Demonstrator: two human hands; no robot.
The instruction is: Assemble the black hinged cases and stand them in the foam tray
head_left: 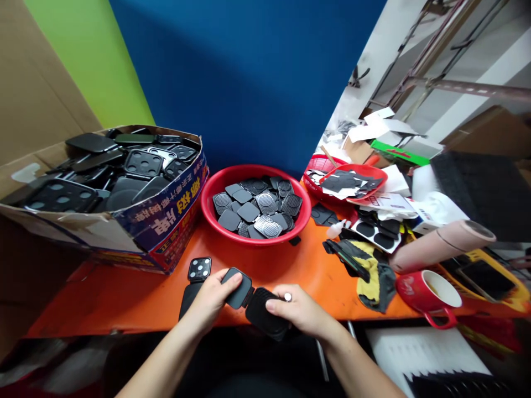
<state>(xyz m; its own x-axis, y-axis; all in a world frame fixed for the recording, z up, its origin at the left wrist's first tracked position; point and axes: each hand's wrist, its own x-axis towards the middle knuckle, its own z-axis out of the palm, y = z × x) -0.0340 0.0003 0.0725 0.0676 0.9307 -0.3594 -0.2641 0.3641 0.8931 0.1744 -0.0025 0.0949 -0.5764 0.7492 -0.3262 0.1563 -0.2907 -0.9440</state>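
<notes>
My left hand [218, 290] pinches a smooth dark grey rounded-square plate [239, 293], thumb on top. Beside it, my right hand [296, 309] grips a black plate with a ridged face [265, 312]. A small tab sits between the two plates, and they appear joined as one hinged piece. To the left of my left hand, a black part with silvery dots [199, 268] lies on the orange table [166, 298], partly hidden by my wrist. Beyond both hands, a red basin [255, 241] holds many similar plates, some smooth and some with round textured faces.
A cardboard box [166, 226] full of black parts with metal rods stands at left. On the right are red baskets [373, 190] with black and white scraps, a pink bottle [443, 246], a red mug [418, 293] and a yellow-grey glove [375, 276]. A blue panel [249, 83] rises behind.
</notes>
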